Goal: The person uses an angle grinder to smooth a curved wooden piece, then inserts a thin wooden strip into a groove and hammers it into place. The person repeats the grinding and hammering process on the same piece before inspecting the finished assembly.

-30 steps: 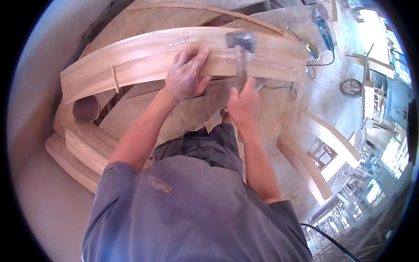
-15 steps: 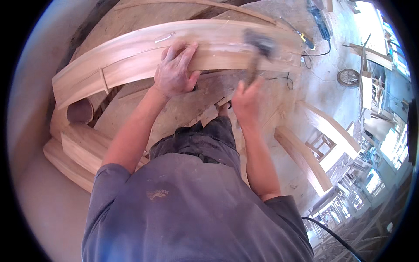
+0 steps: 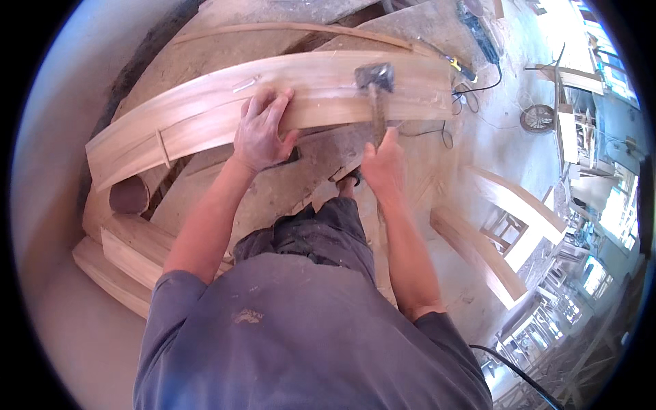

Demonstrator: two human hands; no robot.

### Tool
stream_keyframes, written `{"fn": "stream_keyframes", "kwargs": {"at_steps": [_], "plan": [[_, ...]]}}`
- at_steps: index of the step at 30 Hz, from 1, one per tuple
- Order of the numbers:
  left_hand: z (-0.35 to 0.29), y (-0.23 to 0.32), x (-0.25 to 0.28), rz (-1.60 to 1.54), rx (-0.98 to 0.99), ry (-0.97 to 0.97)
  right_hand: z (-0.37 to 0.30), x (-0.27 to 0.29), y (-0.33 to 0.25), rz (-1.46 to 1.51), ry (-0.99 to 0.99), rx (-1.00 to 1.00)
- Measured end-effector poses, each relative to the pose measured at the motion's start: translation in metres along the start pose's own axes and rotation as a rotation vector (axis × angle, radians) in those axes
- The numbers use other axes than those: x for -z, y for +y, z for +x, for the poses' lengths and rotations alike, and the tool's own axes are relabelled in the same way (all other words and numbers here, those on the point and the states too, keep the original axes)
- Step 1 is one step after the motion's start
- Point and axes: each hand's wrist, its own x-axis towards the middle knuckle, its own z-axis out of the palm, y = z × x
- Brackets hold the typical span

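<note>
A long, pale, curved wooden board [image 3: 198, 113] lies across the bench in front of me. My left hand [image 3: 261, 133] rests on its near edge, fingers stretched over the wood and thumb spread apart. Close to those fingertips is a small pale sliver [image 3: 244, 85] on the board. In my right hand [image 3: 383, 164] is the wooden handle of a hammer [image 3: 374, 78], gripped in closed fingers. Its dark, blocky head is over the right part of the board, slightly blurred; whether it touches the wood I cannot tell. A thin wooden strip [image 3: 162, 148] crosses the board's left part.
Behind the board lies a long thin batten [image 3: 294, 27]. A yellow-and-black screwdriver [image 3: 463, 68] and a blue corded power tool [image 3: 482, 34] are at the far right. Curved timber pieces [image 3: 471, 253] stand on the right; more timbers [image 3: 116, 273] are stacked at left. A spoked wheel [image 3: 538, 118] is farther off.
The hammer head, heavily blurred before, shows more clearly now and sits further left in the picture. Board and bench appear slightly lower in view. My left hand keeps its place on the board.
</note>
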Motion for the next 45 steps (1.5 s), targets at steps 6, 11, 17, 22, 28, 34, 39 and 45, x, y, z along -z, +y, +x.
{"fn": "stream_keyframes", "kwargs": {"at_steps": [6,11,17,22,28,34,39,45], "plan": [[-0.013,0.009,-0.006,-0.036,0.031,-0.039,-0.017,0.007,-0.003,0.082,-0.058,-0.164],[-0.011,0.003,-0.001,-0.033,0.021,-0.021,-0.004,0.022,-0.003,0.018,-0.155,-0.125],[-0.007,0.010,-0.003,-0.039,0.022,-0.020,-0.006,0.010,0.020,0.079,0.049,-0.139],[-0.010,0.005,-0.003,-0.016,0.047,-0.061,0.009,0.026,0.024,0.027,-0.009,-0.120],[-0.014,0.008,-0.004,0.008,0.037,-0.053,0.015,0.020,0.040,0.046,-0.089,-0.184],[-0.014,0.006,-0.007,-0.006,0.035,-0.035,0.005,0.038,0.034,0.282,0.152,-0.233],[-0.012,0.006,-0.006,0.007,0.025,-0.040,0.035,0.035,0.065,0.043,-0.002,-0.179],[-0.017,0.015,-0.004,-0.009,0.046,-0.070,0.018,0.023,0.078,0.099,0.065,-0.191]]}}
